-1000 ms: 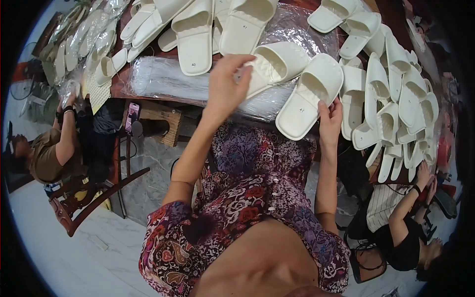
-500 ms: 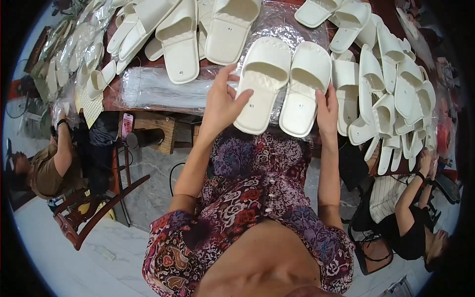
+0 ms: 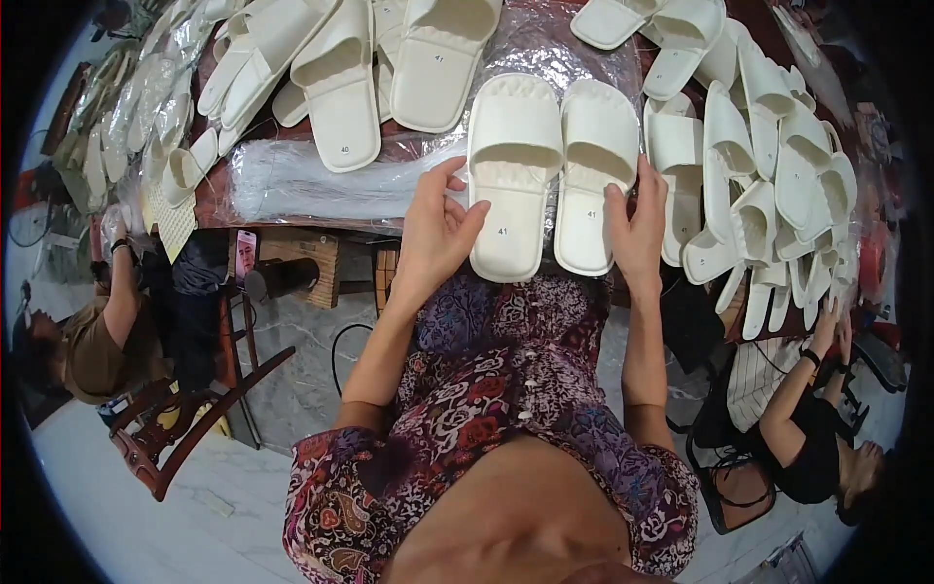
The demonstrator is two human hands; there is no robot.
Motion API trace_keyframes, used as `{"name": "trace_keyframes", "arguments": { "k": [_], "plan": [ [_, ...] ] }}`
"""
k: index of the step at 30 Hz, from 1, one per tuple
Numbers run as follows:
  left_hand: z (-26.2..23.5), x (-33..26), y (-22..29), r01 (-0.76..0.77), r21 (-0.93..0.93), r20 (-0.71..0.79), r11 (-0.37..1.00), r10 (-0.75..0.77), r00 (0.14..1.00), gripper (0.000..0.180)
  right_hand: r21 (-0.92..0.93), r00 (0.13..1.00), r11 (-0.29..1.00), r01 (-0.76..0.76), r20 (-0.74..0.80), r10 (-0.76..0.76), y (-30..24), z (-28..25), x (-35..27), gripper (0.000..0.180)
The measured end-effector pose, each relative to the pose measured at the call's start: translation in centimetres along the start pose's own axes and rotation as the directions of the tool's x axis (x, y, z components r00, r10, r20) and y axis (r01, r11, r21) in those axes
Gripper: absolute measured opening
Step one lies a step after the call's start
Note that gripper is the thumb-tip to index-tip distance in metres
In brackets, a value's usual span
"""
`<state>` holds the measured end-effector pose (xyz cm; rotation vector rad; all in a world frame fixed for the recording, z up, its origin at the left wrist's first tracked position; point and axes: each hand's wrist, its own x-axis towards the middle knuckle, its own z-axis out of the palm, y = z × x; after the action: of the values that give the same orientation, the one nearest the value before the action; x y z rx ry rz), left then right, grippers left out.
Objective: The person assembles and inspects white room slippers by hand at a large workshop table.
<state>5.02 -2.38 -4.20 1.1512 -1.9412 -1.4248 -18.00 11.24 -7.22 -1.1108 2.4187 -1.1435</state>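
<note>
Two cream open-toe slippers lie side by side at the table's front edge, toe straps pointing away from me. The left slipper [image 3: 508, 234] has my left hand [image 3: 438, 229] at its outer side. That hand's fingers are apart, with the thumb at the slipper's edge. Around the outer edge of the right slipper [image 3: 587, 229] my right hand [image 3: 637, 229] is closed, thumb on top of the insole and fingers along the side. The heel ends of both slippers overhang the table edge.
Clear plastic bags [image 3: 341, 185] lie left of the pair. More slippers [image 3: 336, 107] sit at the far left, and a large heap of slippers [image 3: 754, 185] fills the right. One person [image 3: 107, 331] works at the left, another [image 3: 798, 428] at the right. A wooden chair [image 3: 185, 419] stands lower left.
The slippers have straightened, and their heel ends have come slightly toward me. My left thumb has slid from the left slipper's insole to its edge. My right hand stays on the right slipper.
</note>
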Motion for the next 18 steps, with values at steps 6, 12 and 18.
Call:
{"name": "trace_keyframes", "arguments": {
  "k": [6, 12, 18],
  "plan": [
    [-0.1, 0.4, 0.9, -0.188, 0.222, -0.129, 0.957, 0.220, 0.967, 0.034, 0.011, 0.975, 0.997, 0.077, -0.207, -0.073, -2.9, -0.6, -1.1, 0.037],
    [0.9, 0.8, 1.9, -0.293, 0.240, -0.059, 0.925, 0.315, 0.947, 0.021, 0.014, 0.921, 0.921, 0.388, 0.037, -0.389, -3.5, 0.8, -1.1, 0.021],
    [1.8, 1.3, 2.0, -0.422, 0.283, 0.009, 0.862, 0.437, 0.899, 0.019, -0.060, 0.913, 0.920, 0.387, 0.164, -0.373, -3.8, 0.7, -0.7, 0.027]
  ]
}}
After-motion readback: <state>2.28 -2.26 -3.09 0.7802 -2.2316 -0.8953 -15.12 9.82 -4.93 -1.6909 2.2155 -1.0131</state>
